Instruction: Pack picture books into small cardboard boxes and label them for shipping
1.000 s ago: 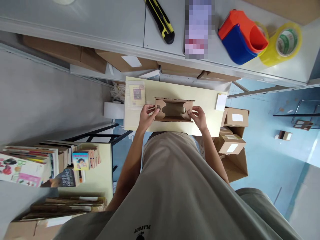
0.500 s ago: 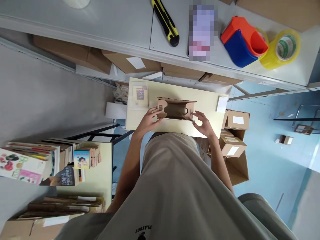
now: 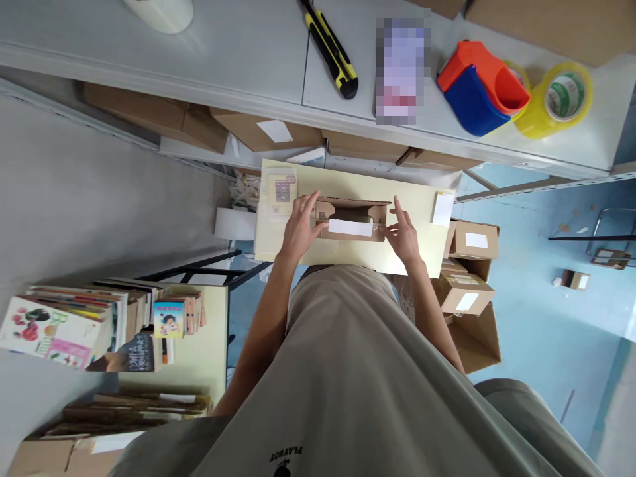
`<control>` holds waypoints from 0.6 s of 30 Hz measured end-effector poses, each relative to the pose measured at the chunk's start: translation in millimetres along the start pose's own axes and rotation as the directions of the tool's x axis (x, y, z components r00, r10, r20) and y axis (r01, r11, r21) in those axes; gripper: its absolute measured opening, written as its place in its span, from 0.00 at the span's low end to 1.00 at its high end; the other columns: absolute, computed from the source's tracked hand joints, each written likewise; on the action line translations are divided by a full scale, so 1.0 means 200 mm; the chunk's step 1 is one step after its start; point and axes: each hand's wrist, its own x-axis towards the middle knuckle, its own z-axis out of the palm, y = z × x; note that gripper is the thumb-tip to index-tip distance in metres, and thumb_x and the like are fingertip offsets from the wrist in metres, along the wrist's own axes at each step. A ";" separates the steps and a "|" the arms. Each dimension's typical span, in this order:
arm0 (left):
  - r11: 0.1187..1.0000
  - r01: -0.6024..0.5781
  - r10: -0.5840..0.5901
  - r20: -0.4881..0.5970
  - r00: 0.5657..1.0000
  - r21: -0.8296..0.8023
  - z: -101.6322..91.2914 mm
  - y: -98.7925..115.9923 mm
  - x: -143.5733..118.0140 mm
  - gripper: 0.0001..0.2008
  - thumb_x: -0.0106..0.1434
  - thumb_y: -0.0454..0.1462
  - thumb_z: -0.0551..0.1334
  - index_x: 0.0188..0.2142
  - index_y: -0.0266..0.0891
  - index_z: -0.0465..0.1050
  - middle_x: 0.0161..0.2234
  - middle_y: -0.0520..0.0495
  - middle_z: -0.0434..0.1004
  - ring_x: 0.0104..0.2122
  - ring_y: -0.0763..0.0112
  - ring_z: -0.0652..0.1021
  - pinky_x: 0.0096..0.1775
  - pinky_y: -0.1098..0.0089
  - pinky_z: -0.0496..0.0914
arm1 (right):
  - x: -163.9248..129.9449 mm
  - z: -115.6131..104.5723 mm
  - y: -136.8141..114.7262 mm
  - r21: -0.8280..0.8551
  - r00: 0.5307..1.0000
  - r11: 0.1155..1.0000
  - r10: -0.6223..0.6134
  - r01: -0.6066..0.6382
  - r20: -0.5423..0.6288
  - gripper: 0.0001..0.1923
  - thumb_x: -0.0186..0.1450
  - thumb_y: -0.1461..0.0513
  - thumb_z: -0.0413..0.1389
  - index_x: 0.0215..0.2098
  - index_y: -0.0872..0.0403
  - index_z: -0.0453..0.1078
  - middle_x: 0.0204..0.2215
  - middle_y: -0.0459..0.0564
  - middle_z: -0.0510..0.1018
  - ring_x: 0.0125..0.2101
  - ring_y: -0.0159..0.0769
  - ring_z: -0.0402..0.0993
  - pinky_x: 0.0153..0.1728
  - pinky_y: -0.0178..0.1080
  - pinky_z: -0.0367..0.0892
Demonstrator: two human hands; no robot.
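Observation:
A small cardboard box (image 3: pixel 350 234) with its top open sits on the pale yellow tabletop (image 3: pixel 342 255) in front of me. A white label (image 3: pixel 350 227) shows on its near flap, and the inside is mostly in shadow. My left hand (image 3: pixel 299 228) grips the left end, thumb on the near flap and fingers reaching toward the far edge. At the right end, my right hand (image 3: pixel 403 237) holds the near flap's corner with thumb and bent fingers, its index finger stretched up.
On the grey shelf above lie a yellow-black utility knife (image 3: pixel 332 56), a blurred flat object (image 3: pixel 401 69), an orange-blue tape dispenser (image 3: pixel 479 89) and yellow tape rolls (image 3: pixel 559 99). Books (image 3: pixel 119 318) are stacked at left. Cardboard boxes (image 3: pixel 464 291) stand at right. A white card (image 3: pixel 442 209) lies on the tabletop.
The box's near flap has tilted so its white label now shows. My left hand has moved up along the left end, and my right index finger has lifted.

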 end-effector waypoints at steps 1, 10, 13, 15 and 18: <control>1.000 -0.025 0.025 0.018 1.000 0.005 0.00 0.00 0.01 0.42 0.70 0.38 0.79 0.79 0.50 0.68 0.75 0.35 0.73 0.67 0.44 0.83 0.68 0.52 0.79 | 0.00 -0.01 -0.01 -0.008 1.000 1.000 -0.021 0.021 0.011 0.44 0.74 0.53 0.66 0.86 0.38 0.65 0.70 0.56 0.81 0.43 0.47 0.91 0.53 0.57 0.91; 0.999 -0.043 0.043 0.091 0.995 -0.005 0.00 -0.03 -0.02 0.16 0.78 0.40 0.70 0.63 0.48 0.81 0.67 0.37 0.79 0.70 0.44 0.79 0.72 0.50 0.76 | -0.04 -0.01 0.05 -0.064 0.998 0.997 -0.033 0.036 0.053 0.25 0.81 0.38 0.59 0.64 0.39 0.88 0.68 0.52 0.85 0.44 0.47 0.92 0.53 0.57 0.92; 0.997 -0.021 0.028 0.091 0.995 -0.079 0.00 -0.02 0.00 0.12 0.79 0.40 0.70 0.59 0.47 0.82 0.63 0.37 0.81 0.66 0.48 0.82 0.66 0.52 0.80 | -0.04 0.01 0.04 0.025 1.000 1.000 -0.010 0.010 0.005 0.31 0.80 0.33 0.59 0.60 0.41 0.91 0.65 0.54 0.87 0.49 0.52 0.92 0.53 0.59 0.92; 0.993 0.012 -0.003 0.075 0.997 -0.120 0.00 -0.02 0.01 0.11 0.78 0.40 0.69 0.58 0.47 0.82 0.63 0.38 0.81 0.64 0.50 0.83 0.63 0.55 0.83 | -0.03 0.03 0.02 0.079 0.999 0.997 0.008 -0.004 -0.039 0.32 0.79 0.32 0.60 0.58 0.44 0.92 0.62 0.57 0.88 0.51 0.55 0.92 0.55 0.62 0.92; 0.986 0.051 -0.044 0.044 0.998 -0.161 0.02 -0.02 0.01 0.12 0.78 0.41 0.69 0.58 0.46 0.83 0.63 0.39 0.83 0.63 0.53 0.84 0.64 0.54 0.83 | -0.01 0.05 -0.01 0.133 0.995 0.991 0.038 -0.027 -0.087 0.32 0.76 0.32 0.63 0.56 0.46 0.92 0.61 0.59 0.88 0.50 0.55 0.91 0.59 0.65 0.91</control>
